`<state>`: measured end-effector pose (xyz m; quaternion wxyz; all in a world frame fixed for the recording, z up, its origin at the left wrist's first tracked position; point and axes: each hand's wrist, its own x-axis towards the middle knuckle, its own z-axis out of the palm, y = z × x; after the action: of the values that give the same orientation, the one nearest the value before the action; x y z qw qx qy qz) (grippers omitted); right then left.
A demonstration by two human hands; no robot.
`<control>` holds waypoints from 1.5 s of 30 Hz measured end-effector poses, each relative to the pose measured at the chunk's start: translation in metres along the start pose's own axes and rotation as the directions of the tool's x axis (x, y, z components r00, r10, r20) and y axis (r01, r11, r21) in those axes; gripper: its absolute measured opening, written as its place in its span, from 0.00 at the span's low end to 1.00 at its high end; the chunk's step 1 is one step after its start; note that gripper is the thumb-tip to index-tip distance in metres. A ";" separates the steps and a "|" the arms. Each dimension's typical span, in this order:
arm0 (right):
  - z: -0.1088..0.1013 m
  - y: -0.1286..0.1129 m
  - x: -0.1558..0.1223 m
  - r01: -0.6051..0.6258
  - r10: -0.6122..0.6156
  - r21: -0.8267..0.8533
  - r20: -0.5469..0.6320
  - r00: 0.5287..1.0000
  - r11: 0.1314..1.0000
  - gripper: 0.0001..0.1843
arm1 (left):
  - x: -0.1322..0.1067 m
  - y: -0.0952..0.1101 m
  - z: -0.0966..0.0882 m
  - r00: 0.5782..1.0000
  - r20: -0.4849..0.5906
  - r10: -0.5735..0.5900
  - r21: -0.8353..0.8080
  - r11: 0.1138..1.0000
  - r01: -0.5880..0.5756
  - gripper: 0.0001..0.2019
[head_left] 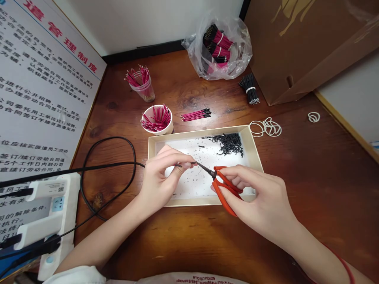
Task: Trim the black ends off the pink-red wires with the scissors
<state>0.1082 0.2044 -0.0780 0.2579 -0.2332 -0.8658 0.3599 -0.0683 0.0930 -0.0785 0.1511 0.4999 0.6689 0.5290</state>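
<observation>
Over the left part of a shallow cardboard tray (201, 133), my left hand (166, 173) pinches a thin dark wire (179, 165), mostly hidden by the fingers. My right hand (251, 193) grips the orange handles of small pointed scissors (226, 189). Their narrow blades meet the wire's tip at my left fingertips; whether they touch it I cannot tell. Inside the tray a heap of short black tubing pieces (229, 144) lies at the back right, and tiny black scraps dot the white bottom.
Behind the tray are a paper cup (167, 128) and a plastic cup (146, 92) of pink wires, a row of pink-black wires (196, 114), a clear bag (192, 51), a black wire bundle (249, 88) and rubber bands (269, 128). A power strip (66, 213) and black cable (133, 157) lie left.
</observation>
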 end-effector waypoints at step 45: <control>0.000 0.000 0.000 0.007 -0.007 -0.004 0.005 1.000 1.000 0.04 | -0.001 -0.001 0.000 1.000 0.018 -0.011 -0.024 1.000 0.011 0.09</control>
<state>0.1079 0.2044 -0.0775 0.2567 -0.2296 -0.8679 0.3579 -0.0682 0.0926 -0.0798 0.1662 0.4991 0.6637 0.5318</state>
